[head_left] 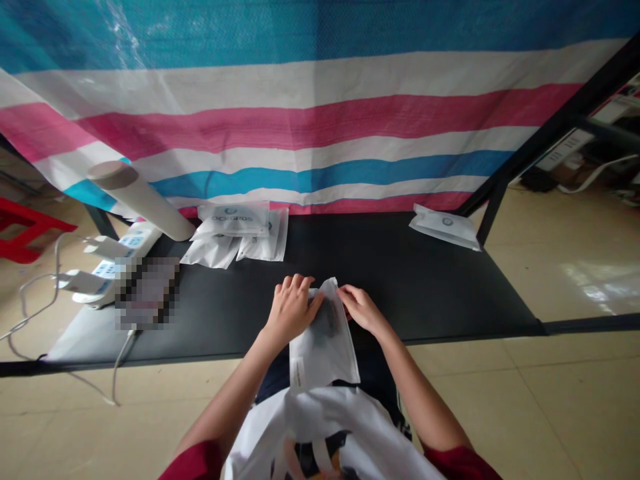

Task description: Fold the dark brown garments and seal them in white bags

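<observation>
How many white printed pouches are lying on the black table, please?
4: three overlapping pouches at the back left of the black table, one pouch at back right. More may hide underneath. A fifth pouch, held by the left hand and right hand, is excluded.

Black table [425, 287], white pouches [233, 221], power strip [120, 257], beige tube [140, 200]

two hands [293, 310] [363, 310], five white pouches [325, 340] [233, 220] [210, 252] [265, 239] [445, 227]

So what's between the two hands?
In the head view, a white bag lies between the left hand and the right hand, and both hands touch it.
</observation>
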Tool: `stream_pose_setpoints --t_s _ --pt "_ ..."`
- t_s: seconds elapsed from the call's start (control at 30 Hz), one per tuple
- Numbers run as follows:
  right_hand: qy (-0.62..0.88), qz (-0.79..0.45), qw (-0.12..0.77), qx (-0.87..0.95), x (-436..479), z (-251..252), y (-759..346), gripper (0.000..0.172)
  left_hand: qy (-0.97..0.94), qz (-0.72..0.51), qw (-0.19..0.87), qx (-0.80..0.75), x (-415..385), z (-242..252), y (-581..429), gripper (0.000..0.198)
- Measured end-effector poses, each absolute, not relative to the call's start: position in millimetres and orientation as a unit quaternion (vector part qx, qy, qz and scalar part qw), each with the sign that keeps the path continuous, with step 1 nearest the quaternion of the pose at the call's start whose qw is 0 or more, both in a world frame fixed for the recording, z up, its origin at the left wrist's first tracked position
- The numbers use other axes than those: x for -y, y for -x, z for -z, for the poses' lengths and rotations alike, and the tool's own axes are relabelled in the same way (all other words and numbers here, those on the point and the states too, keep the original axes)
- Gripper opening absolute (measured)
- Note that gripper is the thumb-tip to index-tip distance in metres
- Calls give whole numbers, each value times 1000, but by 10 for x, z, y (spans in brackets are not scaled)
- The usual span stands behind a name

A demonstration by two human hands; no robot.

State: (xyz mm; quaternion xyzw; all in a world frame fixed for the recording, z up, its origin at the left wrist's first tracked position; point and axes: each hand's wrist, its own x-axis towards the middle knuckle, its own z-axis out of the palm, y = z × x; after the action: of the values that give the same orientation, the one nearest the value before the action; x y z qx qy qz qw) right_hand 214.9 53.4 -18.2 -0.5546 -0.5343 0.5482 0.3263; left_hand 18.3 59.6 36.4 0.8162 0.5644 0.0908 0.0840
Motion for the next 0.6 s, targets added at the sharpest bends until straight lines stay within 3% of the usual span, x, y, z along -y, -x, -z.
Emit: stream_pose_setpoints --t_s 0.3,0.6 --pt "565 -487 351 565 -847 231 -2107 33 -821 -54 250 -511 -1137 -180 -496 28" --pt "572 -511 368 525 -138 133 -2122 40 -763 -153 206 -593 -1792 -202 -552 30"
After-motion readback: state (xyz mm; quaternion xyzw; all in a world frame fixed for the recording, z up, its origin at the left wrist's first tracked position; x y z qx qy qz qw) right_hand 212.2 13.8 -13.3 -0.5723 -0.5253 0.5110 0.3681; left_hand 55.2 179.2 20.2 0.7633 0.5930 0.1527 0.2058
